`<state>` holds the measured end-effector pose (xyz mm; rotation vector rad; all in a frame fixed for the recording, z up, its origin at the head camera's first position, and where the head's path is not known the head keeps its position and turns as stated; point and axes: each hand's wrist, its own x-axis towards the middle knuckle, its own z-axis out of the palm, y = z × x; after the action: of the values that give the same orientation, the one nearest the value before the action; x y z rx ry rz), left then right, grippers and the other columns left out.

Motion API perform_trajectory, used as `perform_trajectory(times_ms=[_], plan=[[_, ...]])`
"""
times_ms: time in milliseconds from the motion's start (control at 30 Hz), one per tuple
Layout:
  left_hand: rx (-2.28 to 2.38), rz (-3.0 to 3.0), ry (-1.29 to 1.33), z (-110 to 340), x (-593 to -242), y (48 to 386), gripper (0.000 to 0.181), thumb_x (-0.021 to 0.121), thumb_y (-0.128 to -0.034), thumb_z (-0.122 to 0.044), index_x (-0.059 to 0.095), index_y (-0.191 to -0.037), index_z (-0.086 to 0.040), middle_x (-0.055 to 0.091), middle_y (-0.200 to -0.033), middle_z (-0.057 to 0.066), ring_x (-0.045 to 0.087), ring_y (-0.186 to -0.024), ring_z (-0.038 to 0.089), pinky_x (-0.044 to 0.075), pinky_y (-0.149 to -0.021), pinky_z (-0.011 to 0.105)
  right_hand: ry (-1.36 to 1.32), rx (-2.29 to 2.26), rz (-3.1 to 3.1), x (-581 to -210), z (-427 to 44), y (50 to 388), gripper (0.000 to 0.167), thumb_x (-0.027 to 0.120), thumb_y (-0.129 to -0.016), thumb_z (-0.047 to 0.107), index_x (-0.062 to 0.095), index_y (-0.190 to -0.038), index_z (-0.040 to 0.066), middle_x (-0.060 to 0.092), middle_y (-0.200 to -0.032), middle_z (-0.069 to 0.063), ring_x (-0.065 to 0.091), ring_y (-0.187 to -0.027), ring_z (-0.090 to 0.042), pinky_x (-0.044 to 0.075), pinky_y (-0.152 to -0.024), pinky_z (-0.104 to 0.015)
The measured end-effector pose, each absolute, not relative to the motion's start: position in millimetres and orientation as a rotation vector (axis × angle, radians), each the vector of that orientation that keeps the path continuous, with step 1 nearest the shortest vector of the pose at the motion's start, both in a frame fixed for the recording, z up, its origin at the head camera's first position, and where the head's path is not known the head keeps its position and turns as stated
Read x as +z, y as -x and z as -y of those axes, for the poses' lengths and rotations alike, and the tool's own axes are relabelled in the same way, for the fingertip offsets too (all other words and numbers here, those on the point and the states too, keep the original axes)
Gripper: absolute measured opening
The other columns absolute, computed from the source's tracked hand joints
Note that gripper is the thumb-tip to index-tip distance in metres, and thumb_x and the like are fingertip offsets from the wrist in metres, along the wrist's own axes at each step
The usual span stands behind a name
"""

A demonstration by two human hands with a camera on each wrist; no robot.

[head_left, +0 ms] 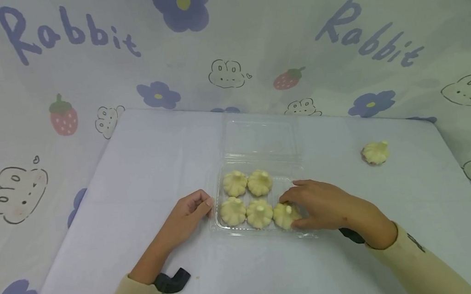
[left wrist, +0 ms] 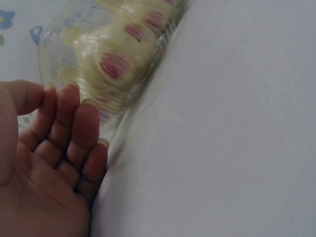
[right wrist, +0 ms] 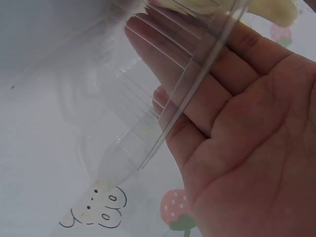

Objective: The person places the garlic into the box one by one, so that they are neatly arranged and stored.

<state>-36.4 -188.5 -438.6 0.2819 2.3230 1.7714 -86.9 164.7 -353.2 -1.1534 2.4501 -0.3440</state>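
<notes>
A clear plastic clamshell box lies with its lid folded back. Garlic bulbs fill two spots in its back row and three in its front row. My right hand reaches over the right rim and holds the front-right garlic bulb between thumb and fingers. In the right wrist view, the fingers show through the clear wall; little of the bulb is visible. At the box's left edge, my left hand pinches the rim between thumb and index finger.
One more garlic bulb lies on the white table, back right of the box. A printed cloth with rabbits, flowers and strawberries hangs behind. Each wrist carries a black mount, such as the left mount.
</notes>
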Motion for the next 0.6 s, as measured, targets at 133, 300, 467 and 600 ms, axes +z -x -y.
perform_trajectory(times_ms=[133, 300, 467, 600], plan=[[1.771, -2.319, -0.282, 188.4, -438.5, 36.8, 0.023, 0.056, -0.1103, -0.02, 0.062, -0.093, -0.007, 0.062, -0.085, 0.006, 0.056, -0.085, 0.024, 0.046, -0.077, 0.028, 1.16, -0.339, -2.435, -353.7, -164.0, 87.1, 0.049, 0.087, -0.086, 0.022, 0.07, -0.129, 0.008, 0.071, -0.126, 0.001, 0.064, -0.125, -0.022, 0.03, -0.121, -0.047], [1.776, -2.314, -0.29, 188.0, -438.6, 37.0, 0.023, 0.056, -0.1103, -0.02, 0.062, -0.093, -0.007, 0.062, -0.085, 0.006, 0.056, -0.085, 0.024, 0.046, -0.076, 0.028, 1.148, -0.346, -2.434, -354.7, -165.3, 87.1, 0.051, 0.086, -0.085, 0.022, 0.069, -0.131, 0.008, 0.071, -0.127, 0.002, 0.062, -0.127, -0.023, 0.03, -0.121, -0.047], [1.78, -2.314, -0.297, 188.3, -440.3, 37.3, 0.023, 0.056, -0.1103, -0.021, 0.063, -0.093, -0.007, 0.062, -0.085, 0.007, 0.056, -0.084, 0.025, 0.046, -0.076, 0.028, 1.087, -0.367, -2.438, -351.4, -167.3, 84.0, 0.053, 0.086, -0.086, 0.022, 0.068, -0.134, 0.009, 0.069, -0.131, 0.001, 0.059, -0.131, -0.028, 0.04, -0.114, -0.049], [1.771, -2.323, -0.285, 188.5, -440.2, 36.8, 0.024, 0.056, -0.1103, -0.021, 0.062, -0.093, -0.006, 0.062, -0.084, 0.008, 0.055, -0.084, 0.025, 0.045, -0.075, 0.028, 1.054, -0.375, -2.445, -346.8, -167.6, 79.5, 0.057, 0.086, -0.087, 0.024, 0.066, -0.138, 0.009, 0.065, -0.137, -0.001, 0.059, -0.13, -0.026, 0.048, -0.106, -0.049]])
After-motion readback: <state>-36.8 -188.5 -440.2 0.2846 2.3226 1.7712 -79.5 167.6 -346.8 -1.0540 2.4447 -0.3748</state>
